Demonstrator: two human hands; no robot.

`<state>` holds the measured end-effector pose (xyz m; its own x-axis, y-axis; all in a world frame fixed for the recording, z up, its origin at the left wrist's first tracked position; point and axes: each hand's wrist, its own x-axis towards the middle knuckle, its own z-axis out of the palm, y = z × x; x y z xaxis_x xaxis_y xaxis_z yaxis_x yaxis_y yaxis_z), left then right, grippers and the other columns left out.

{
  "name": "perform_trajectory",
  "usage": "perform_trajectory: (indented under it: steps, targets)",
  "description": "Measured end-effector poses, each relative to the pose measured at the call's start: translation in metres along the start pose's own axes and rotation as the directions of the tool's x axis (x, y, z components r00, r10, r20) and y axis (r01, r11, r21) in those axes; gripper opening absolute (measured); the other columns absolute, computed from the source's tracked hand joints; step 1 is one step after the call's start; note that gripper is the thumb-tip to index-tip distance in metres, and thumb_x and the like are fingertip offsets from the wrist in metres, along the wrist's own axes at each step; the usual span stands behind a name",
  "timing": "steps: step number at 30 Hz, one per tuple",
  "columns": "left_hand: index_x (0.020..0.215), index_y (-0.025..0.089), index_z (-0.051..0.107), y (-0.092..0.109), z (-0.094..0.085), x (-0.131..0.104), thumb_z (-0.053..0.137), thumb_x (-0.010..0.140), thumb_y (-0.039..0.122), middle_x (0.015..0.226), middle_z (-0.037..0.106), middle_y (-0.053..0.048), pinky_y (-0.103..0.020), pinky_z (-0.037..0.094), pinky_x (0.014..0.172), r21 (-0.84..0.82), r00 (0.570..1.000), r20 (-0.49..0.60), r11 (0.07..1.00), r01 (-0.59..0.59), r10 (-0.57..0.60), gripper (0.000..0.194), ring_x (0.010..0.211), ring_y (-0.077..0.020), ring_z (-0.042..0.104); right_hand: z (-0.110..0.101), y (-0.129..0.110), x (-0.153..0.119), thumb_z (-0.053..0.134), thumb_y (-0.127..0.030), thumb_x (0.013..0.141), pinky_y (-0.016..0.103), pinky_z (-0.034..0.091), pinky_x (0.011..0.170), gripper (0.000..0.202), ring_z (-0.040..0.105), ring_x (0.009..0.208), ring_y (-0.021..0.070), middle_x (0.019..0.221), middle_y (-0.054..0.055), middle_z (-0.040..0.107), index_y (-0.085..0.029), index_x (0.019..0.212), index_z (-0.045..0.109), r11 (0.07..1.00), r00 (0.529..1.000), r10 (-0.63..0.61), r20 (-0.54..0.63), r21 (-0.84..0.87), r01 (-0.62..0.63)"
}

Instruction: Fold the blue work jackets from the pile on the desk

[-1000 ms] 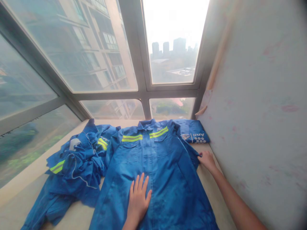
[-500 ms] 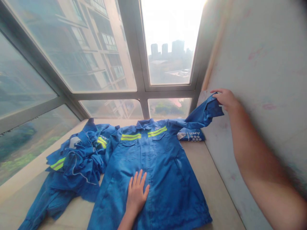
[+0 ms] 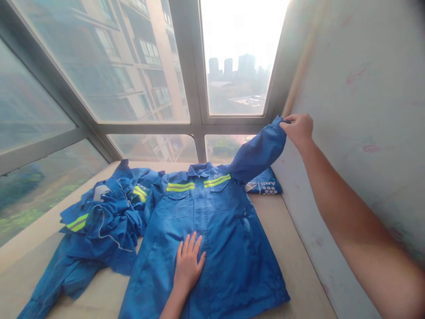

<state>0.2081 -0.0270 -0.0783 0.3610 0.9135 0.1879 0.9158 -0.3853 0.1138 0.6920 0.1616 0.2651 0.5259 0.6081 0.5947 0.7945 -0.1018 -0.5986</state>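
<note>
A blue jacket with yellow-green chest stripes lies front up, its collar toward the window. My left hand rests flat on the jacket's lower front, fingers spread. At the upper right, my right hand pinches the cuff end of the jacket's sleeve, which is lifted off the surface and slants up from the shoulder. The jacket's other sleeve lies against a crumpled blue garment on the left.
A folded blue item with white print lies behind the raised sleeve. Window frames bound the pale ledge at the back and left. A patterned wall rises on the right.
My right hand has moved left and slightly up with the cuff, and the sleeve now rises more steeply. My left hand remains flat on the jacket.
</note>
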Motion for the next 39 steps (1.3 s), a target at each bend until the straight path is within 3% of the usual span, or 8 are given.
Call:
perform_trajectory:
  steps: [8, 12, 15, 19, 22, 29, 36, 39]
  targets:
    - [0.14, 0.025, 0.055, 0.0, -0.002, 0.0, 0.047, 0.095, 0.036, 0.151, 0.049, -0.009, -0.055, 0.032, 0.115, -0.082, 0.999, -0.042, 0.997, 0.013, -0.017, 0.047, 0.142, -0.0309, 0.039, -0.034, -0.069, -0.1, 0.059, -0.031, 0.088, 0.032, 0.052, 0.081, 0.018, 0.065, 0.088, 0.0192, 0.099, 0.005, 0.071, -0.019, 0.099, 0.067, 0.867, 0.925, -0.376, 0.063, 0.376, 0.327]
    - [0.123, 0.021, 0.067, 0.008, -0.01, -0.003, 0.047, 0.093, 0.037, 0.142, 0.057, -0.013, -0.055, 0.036, 0.113, -0.442, 0.99, -0.063, 0.893, 0.086, -0.127, 0.039, 0.135, -0.0314, 0.048, -0.069, -0.063, -0.216, 0.058, -0.028, 0.09, 0.032, 0.052, 0.088, 0.011, 0.066, 0.095, 0.0194, 0.101, 0.004, 0.072, -0.024, 0.096, 0.068, 0.763, 0.696, -0.574, 0.432, 0.592, 0.261]
    - [0.125, 0.019, 0.062, 0.031, -0.015, -0.007, 0.045, 0.093, 0.052, 0.126, 0.067, -0.015, -0.048, 0.051, 0.099, -0.804, 0.923, 0.283, 0.46, 0.376, -0.261, 0.049, 0.113, -0.0282, 0.066, -0.077, -0.02, -0.3, 0.056, -0.022, 0.088, 0.029, 0.051, 0.086, 0.018, 0.066, 0.095, 0.0187, 0.101, 0.005, 0.072, -0.025, 0.1, 0.069, 0.854, 0.413, -0.496, 0.764, 0.515, 0.072]
    - [0.128, 0.015, 0.054, 0.073, -0.009, -0.016, 0.057, 0.079, 0.069, 0.103, 0.073, -0.015, -0.036, 0.059, 0.077, -0.643, 0.634, 0.766, -0.107, 0.759, -0.106, 0.073, 0.084, -0.0234, 0.073, -0.078, 0.054, -0.372, 0.061, -0.024, 0.079, 0.033, 0.05, 0.086, 0.027, 0.067, 0.095, 0.0239, 0.097, 0.004, 0.073, -0.027, 0.104, 0.072, 0.993, 0.167, -0.107, 0.98, 0.112, -0.022]
    - [0.123, 0.015, 0.055, 0.096, 0.001, -0.022, 0.074, 0.064, 0.066, 0.093, 0.072, -0.01, -0.028, 0.056, 0.069, -0.652, 0.644, 0.756, -0.053, 0.756, -0.116, 0.08, 0.078, -0.0187, 0.071, -0.076, 0.092, -0.388, 0.057, -0.026, 0.081, 0.034, 0.049, 0.088, 0.03, 0.066, 0.096, 0.0238, 0.097, 0.005, 0.074, -0.026, 0.107, 0.071, 0.994, 0.198, -0.021, 0.98, 0.042, -0.101]
    - [0.12, 0.014, 0.055, 0.111, 0.007, -0.014, 0.075, 0.065, 0.058, 0.076, 0.065, -0.001, -0.027, 0.049, 0.062, -0.773, 0.785, 0.602, 0.141, 0.618, -0.143, 0.073, 0.067, -0.0162, 0.063, -0.038, 0.118, -0.379, 0.048, -0.034, 0.086, 0.033, 0.05, 0.083, 0.036, 0.069, 0.092, 0.0234, 0.1, 0.008, 0.074, -0.019, 0.111, 0.069, 0.955, 0.473, 0.168, 0.865, -0.023, -0.296]
    - [0.108, 0.016, 0.054, 0.133, -0.001, -0.012, 0.076, 0.064, 0.058, 0.069, 0.056, 0.004, -0.023, 0.043, 0.051, -0.707, 0.715, 0.68, 0.115, 0.698, -0.159, 0.065, 0.054, -0.0109, 0.054, -0.019, 0.122, -0.401, 0.045, -0.033, 0.088, 0.03, 0.049, 0.078, 0.031, 0.068, 0.085, 0.0213, 0.094, 0.007, 0.074, -0.019, 0.103, 0.069, 0.954, 0.577, 0.24, 0.781, -0.08, -0.289]
    - [0.104, 0.016, 0.051, 0.138, -0.001, -0.011, 0.075, 0.064, 0.058, 0.062, 0.053, 0.006, -0.024, 0.044, 0.049, -0.695, 0.716, 0.681, 0.171, 0.698, -0.153, 0.063, 0.053, -0.0122, 0.053, -0.023, 0.116, -0.415, 0.049, -0.035, 0.089, 0.03, 0.047, 0.076, 0.038, 0.068, 0.084, 0.0222, 0.089, 0.006, 0.073, -0.018, 0.119, 0.065, 0.951, 0.518, 0.288, 0.805, -0.178, -0.251]
